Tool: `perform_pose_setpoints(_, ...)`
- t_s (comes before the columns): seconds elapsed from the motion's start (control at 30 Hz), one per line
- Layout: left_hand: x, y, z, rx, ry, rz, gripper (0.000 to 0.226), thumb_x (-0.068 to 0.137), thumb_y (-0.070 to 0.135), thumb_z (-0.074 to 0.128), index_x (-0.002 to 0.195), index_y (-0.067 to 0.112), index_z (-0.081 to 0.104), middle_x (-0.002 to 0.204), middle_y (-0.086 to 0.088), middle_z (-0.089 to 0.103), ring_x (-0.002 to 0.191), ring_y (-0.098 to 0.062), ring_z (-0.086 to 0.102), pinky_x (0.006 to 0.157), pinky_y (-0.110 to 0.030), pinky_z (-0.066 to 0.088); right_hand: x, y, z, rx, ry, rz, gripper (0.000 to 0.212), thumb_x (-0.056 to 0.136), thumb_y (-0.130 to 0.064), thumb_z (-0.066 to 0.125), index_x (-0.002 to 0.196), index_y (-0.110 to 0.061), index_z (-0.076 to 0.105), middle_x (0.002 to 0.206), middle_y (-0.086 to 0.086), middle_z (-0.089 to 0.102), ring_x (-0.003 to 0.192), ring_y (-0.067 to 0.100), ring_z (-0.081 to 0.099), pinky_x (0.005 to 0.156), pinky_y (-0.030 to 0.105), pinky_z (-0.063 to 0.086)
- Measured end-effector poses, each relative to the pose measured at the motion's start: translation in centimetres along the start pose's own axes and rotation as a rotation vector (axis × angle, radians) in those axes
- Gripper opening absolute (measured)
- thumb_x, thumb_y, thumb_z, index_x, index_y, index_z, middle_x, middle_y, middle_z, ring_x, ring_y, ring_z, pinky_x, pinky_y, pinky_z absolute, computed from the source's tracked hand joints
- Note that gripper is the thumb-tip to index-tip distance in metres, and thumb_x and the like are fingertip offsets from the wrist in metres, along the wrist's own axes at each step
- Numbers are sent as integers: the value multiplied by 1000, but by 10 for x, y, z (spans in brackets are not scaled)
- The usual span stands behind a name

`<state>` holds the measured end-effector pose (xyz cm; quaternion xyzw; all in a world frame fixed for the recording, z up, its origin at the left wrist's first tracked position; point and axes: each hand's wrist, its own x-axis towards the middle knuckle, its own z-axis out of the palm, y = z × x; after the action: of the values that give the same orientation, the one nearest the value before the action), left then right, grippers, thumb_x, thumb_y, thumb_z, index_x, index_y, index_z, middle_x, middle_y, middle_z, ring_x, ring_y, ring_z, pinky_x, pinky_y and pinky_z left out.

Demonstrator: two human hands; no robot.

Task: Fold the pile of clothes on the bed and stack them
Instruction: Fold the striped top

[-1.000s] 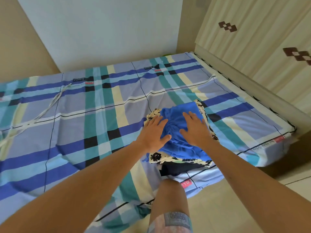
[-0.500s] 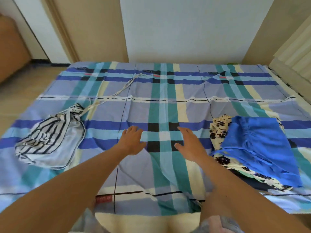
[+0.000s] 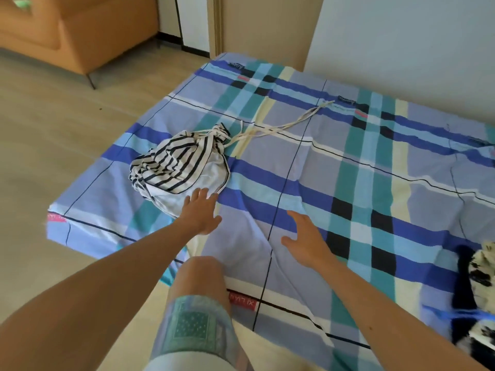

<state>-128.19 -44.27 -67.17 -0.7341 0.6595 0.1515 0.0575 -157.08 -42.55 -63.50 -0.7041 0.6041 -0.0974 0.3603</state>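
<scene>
Garment: striped garment (image 3: 180, 167), crumpled in a loose bundle on the plaid bed sheet (image 3: 375, 167) near the bed's left corner, long ties (image 3: 281, 124) trailing away from it.
Handling: likely soft, light and limp; it should sag when lifted, so take it by an edge or the bunched top, not the ties.
Left hand (image 3: 201, 212): spread and empty, fingertips at the bundle's near edge.
Right hand (image 3: 308, 242): splayed, empty, well apart from the bundle.
Stack: folded clothes (image 3: 482, 277) at the right border.
</scene>
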Motion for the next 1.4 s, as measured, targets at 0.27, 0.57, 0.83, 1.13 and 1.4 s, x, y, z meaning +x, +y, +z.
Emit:
perform_pose_setpoints(0.27, 48, -74, 16, 226, 65, -244, 149, 58, 74, 75, 152, 19, -27, 161, -19, -23, 147, -51, -16, 109, -73, 17, 16, 1, 34, 10, -69, 60, 78, 94, -28, 65, 156, -31, 20, 159, -4, 25, 144, 18, 32, 104, 27, 32)
perform_pose_setpoints(0.57, 92, -107, -14, 68, -21, -173, 84, 82, 24, 73, 153, 30, 28, 134, -15, 58, 119, -40, 58, 97, -51, 49, 11, 25, 12, 109, 12, 164, 79, 91, -18, 71, 154, -28, 24, 152, 1, 40, 131, 12, 45, 104, 32, 38)
perform_pose_setpoints(0.83, 34, -1, -84, -888, -45, 166, 36, 72, -5, 55, 105, 5, 67, 78, 4, 67, 72, -1, 65, 62, -14, 48, -14, 10, 25, 444, 22, 238, 86, 86, -16, 76, 153, -30, 25, 142, -2, 44, 122, 17, 52, 97, 34, 46)
perform_pose_setpoints(1.13, -56, 152, -189, -1417, -327, 249, 39, 60, 6, 54, 97, 12, 65, 72, -6, 70, 67, -23, 67, 59, -26, 55, -68, 10, -48, 329, 210, 51, 54, 81, -24, 81, 126, -17, 52, 99, -15, 52, 78, -9, 53, 60, -5, 37)
perform_pose_setpoints(1.4, -79, 209, -243, -1706, -380, 348, 29, 76, 14, 51, 88, 14, 78, 82, -6, 74, 71, -22, 69, 64, -26, 57, -119, 14, -140, 509, 545, -90, 21, 84, -7, 61, 86, -27, 64, 73, -27, 69, 70, -8, 63, 58, 4, 43)
